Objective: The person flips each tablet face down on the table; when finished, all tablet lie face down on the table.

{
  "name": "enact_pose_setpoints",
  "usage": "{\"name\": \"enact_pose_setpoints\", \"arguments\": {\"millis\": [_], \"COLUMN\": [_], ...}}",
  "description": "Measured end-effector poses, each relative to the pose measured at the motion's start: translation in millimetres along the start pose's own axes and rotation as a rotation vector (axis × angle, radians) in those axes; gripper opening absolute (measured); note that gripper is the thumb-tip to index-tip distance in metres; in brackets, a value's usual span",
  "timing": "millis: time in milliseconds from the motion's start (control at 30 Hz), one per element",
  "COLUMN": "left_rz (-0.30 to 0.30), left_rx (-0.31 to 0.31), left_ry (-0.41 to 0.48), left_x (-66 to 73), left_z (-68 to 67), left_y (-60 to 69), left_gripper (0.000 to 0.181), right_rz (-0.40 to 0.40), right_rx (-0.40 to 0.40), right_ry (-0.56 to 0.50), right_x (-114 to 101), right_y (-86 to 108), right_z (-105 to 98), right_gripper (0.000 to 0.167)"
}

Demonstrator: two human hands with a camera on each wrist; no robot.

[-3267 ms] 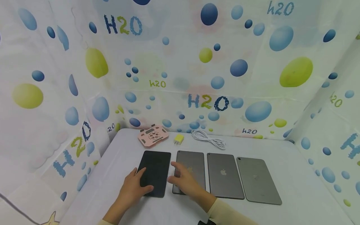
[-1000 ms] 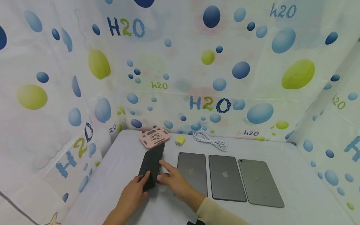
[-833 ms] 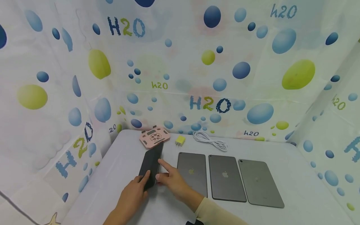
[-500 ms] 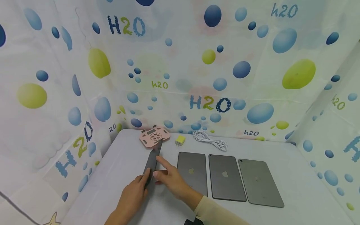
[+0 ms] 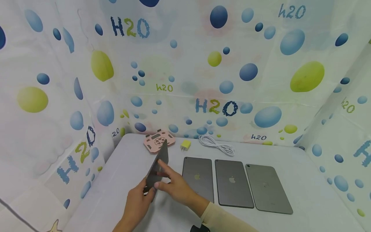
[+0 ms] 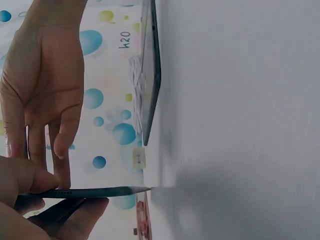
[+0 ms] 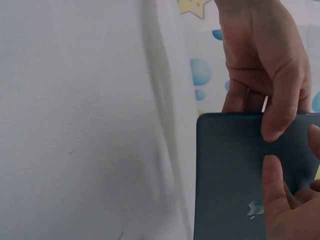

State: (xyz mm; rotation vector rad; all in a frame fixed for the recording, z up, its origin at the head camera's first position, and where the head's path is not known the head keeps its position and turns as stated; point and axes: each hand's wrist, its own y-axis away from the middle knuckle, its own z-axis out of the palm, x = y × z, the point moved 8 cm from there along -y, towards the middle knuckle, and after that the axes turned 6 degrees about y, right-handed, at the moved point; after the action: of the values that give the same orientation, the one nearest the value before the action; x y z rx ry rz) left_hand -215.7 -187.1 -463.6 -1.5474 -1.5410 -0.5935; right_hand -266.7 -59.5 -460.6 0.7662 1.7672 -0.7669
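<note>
A dark tablet (image 5: 163, 156) stands tilted up on its edge above the white table, its grey back facing right. My left hand (image 5: 137, 203) grips its near edge. In the right wrist view the left thumb lies on the back of the tablet (image 7: 225, 160), above the apple logo, while the other fingers go behind it. My right hand (image 5: 181, 190) has its fingers extended against or close to that back; contact is partly hidden. Seen in the left wrist view, the tablet (image 6: 110, 192) is nearly edge-on, between the left thumb and fingers.
Right of the hands lie a grey tablet (image 5: 197, 167), a second one (image 5: 233, 190) and a lighter one (image 5: 269, 190), all backs up. Behind are a pink slotted stand (image 5: 153, 145), a yellow plug adapter (image 5: 185, 144) and a coiled white cable (image 5: 215, 146). Printed curtains enclose the table.
The tablet lay flat with its dark screen up; it has been lifted and turned about its long side, so its back now shows. My right hand has moved left to it.
</note>
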Motion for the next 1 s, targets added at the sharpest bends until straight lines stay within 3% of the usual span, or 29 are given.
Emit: {"name": "enact_pose_setpoints", "arguments": {"millis": [133,333,467,567,767,900,1000], "left_rz": [-0.133,-0.384,-0.509,-0.560,-0.605,-0.596,-0.582], "left_rx": [0.000,-0.053,-0.017,0.022,0.056,0.044,0.025], "left_ry": [0.225,0.758,1.001,1.146,1.301,1.303,1.252], "left_x": [-9.5,-33.1,-49.2,-57.3,-61.9,-60.6,-61.9], "left_z": [2.6,16.4,19.3,20.2,22.4,23.0,22.0], "left_y": [-2.4,-0.5,2.6,3.5,5.7,5.0,3.1], "left_gripper": [0.040,0.056,0.060,0.056,0.055,0.078,0.094], "right_rz": [-0.046,-0.083,0.000,0.104,0.219,0.246,0.261], "right_rx": [-0.025,-0.051,-0.044,-0.005,0.039,0.035,0.045], "right_ry": [0.135,0.368,0.457,0.436,0.272,0.247,0.244], "right_x": [-1.5,2.5,15.4,27.5,40.2,42.3,43.8], "right_y": [1.2,4.4,6.0,6.6,8.1,9.3,10.6], "right_z": [3.2,7.5,5.2,-0.7,-8.9,-9.2,-9.4], "right_gripper": [0.070,0.070,0.073,0.083,0.102,0.107,0.108]}}
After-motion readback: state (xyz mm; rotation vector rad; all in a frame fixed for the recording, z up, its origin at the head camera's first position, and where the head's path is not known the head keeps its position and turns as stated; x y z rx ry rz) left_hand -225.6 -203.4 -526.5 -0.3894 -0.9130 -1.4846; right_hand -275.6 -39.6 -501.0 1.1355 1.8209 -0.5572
